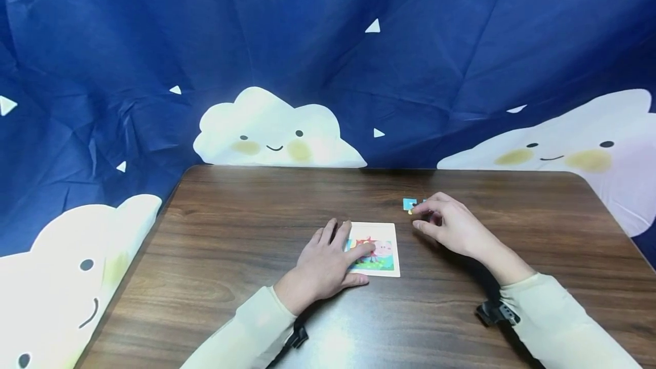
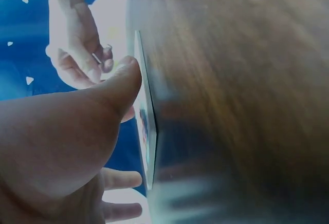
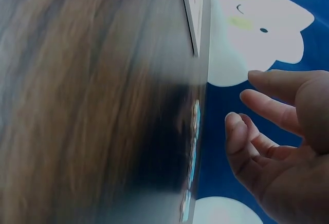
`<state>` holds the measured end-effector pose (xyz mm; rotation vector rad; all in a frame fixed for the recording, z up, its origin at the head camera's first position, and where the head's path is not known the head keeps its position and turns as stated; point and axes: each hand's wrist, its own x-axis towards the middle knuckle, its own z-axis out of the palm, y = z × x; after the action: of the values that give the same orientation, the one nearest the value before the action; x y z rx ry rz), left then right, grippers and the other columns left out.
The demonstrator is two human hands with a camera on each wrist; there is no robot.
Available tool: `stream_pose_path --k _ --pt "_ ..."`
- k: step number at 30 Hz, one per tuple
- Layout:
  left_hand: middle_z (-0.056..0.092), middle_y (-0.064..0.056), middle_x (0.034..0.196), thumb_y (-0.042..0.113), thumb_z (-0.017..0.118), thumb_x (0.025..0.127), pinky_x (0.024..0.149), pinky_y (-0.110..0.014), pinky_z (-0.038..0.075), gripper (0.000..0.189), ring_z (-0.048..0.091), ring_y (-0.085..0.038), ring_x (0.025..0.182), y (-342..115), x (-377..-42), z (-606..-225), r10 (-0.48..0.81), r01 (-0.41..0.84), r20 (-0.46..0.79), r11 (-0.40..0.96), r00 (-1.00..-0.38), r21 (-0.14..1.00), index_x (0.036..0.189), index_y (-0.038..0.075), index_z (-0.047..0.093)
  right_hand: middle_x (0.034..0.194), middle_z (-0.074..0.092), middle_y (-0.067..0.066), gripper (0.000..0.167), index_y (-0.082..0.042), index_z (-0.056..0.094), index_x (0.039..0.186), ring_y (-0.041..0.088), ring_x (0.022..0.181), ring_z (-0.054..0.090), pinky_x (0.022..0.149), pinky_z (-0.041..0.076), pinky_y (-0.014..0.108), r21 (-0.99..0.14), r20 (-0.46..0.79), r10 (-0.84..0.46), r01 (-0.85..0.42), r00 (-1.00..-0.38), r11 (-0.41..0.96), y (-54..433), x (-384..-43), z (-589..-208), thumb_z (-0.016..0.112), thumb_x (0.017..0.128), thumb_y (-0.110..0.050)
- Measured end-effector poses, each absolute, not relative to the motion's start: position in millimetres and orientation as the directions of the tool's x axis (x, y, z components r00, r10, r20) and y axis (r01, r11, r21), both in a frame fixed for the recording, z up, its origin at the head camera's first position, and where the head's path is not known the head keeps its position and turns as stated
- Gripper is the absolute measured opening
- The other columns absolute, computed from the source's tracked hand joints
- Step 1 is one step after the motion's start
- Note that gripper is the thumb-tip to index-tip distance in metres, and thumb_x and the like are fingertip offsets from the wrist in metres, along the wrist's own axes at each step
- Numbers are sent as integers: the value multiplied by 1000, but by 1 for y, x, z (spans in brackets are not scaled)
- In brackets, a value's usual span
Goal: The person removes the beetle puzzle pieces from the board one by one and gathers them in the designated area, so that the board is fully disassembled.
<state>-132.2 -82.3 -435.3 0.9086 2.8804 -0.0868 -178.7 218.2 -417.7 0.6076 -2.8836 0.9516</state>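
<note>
A small, square, white-edged picture puzzle board point(image 1: 397, 256) lies flat on the table. Its lower part shows a colorful picture, while the upper part is plain white. My left hand point(image 1: 326, 265) rests on its left side with fingers spread, the index finger reaching over the picture. To the right, my right hand point(image 1: 455, 225) hovers over the table with its fingers loosely bent. The right wrist view shows nothing between those fingers. Beside the fingertips lies a blue puzzle piece point(image 1: 409, 204); the hand partly hides more. Several pieces point(image 3: 193, 157) lie in a row, seen edge-on.
The brown wooden table point(image 1: 220, 221) has a glossy surface. Behind it hangs a dark blue cloth point(image 1: 318, 39) with white clouds and triangles. A black strap device point(image 1: 496, 313) sits at the right wrist, another point(image 1: 297, 336) at the left.
</note>
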Motion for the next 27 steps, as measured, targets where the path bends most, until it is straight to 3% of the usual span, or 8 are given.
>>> stream_pose_path --k 16,27 --pt "49 -18 161 68 60 100 123 -52 43 64 46 -45 153 -98 -118 -436 624 624 6 781 -781 -16 154 35 54 101 68 4 17 -8 80 114 7 81 57 70 48 26 -586 116 -434 -415 -893 697 185 -174 -417 76 99 -13" --pt "50 -20 160 69 59 100 120 -53 46 63 48 -46 151 -99 -112 -435 630 629 25 776 -776 -30 153 36 55 99 71 -2 17 -7 79 116 6 82 58 71 49 25 -627 88 -484 -426 -870 652 167 -177 -419 74 101 -14"
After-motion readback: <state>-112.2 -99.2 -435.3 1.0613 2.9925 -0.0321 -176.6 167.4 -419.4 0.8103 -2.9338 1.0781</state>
